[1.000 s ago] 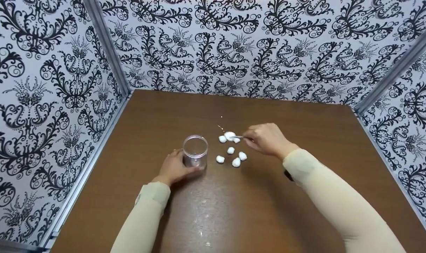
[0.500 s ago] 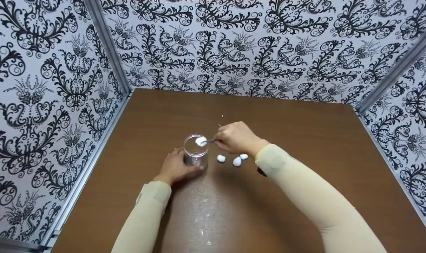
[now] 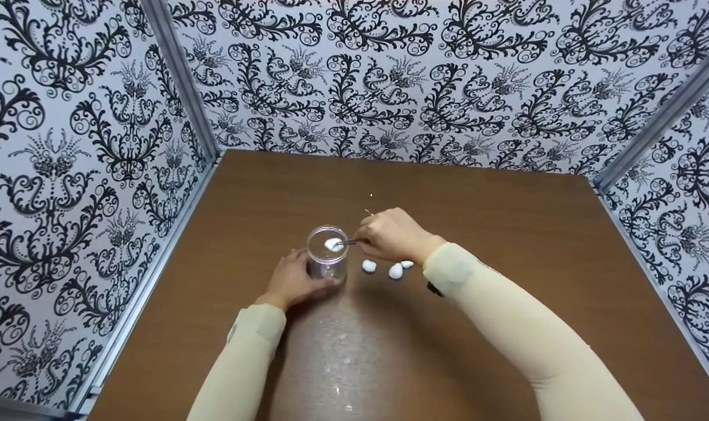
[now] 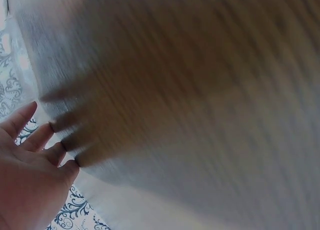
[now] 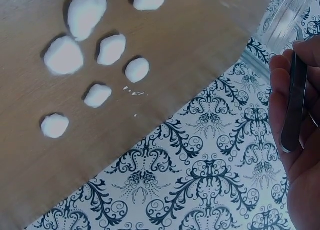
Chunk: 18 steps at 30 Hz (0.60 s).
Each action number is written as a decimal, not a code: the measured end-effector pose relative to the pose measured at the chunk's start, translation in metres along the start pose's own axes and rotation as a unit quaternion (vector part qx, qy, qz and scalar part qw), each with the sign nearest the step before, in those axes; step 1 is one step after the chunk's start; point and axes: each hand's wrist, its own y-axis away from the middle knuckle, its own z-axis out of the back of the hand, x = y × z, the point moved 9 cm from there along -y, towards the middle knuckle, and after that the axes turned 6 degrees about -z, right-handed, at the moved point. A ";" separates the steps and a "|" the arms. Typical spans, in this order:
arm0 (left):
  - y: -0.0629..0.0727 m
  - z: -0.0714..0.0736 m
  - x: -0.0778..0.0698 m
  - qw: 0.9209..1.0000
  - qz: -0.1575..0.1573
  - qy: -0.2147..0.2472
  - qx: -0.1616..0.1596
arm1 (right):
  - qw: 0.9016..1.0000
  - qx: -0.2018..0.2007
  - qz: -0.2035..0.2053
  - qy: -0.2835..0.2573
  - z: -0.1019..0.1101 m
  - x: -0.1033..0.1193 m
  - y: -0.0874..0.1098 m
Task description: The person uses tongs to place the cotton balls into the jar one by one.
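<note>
My left hand is wrapped around the side of a clear plastic jar, which stands upright with its mouth uncovered. In the left wrist view the fingers of that hand show at the left edge. My right hand pinches metal tweezers beside the jar. At their tips is a white cotton ball, which overlaps the jar's mouth in the head view. Loose cotton balls lie right of the jar, some hidden behind the right hand; the right wrist view shows several, one of them a larger ball.
A brown wooden table lies under everything. Small white crumbs are scattered near the cotton balls. Patterned walls rise at the back and both sides, with metal posts at the corners.
The right hand has picked up a cotton ball with the tweezers and carried it left to the jar, then lowered it slightly at the mouth. The left hand has stayed on the jar.
</note>
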 end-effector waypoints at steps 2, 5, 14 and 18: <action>0.000 0.000 -0.001 1.000 0.000 0.004 0.000 | 1.000 -0.001 -0.003 0.002 0.001 -0.001 0.001; 0.001 -0.001 -0.003 1.000 0.001 0.011 -0.002 | 1.000 -0.002 -0.008 0.005 0.001 -0.002 0.004; 0.000 -0.003 -0.004 1.000 -0.006 0.019 -0.008 | 0.999 -0.034 -0.022 -0.016 0.019 -0.022 0.025; -0.001 -0.002 0.002 1.000 -0.006 0.023 -0.015 | 0.998 -0.041 -0.049 -0.012 0.026 -0.045 0.047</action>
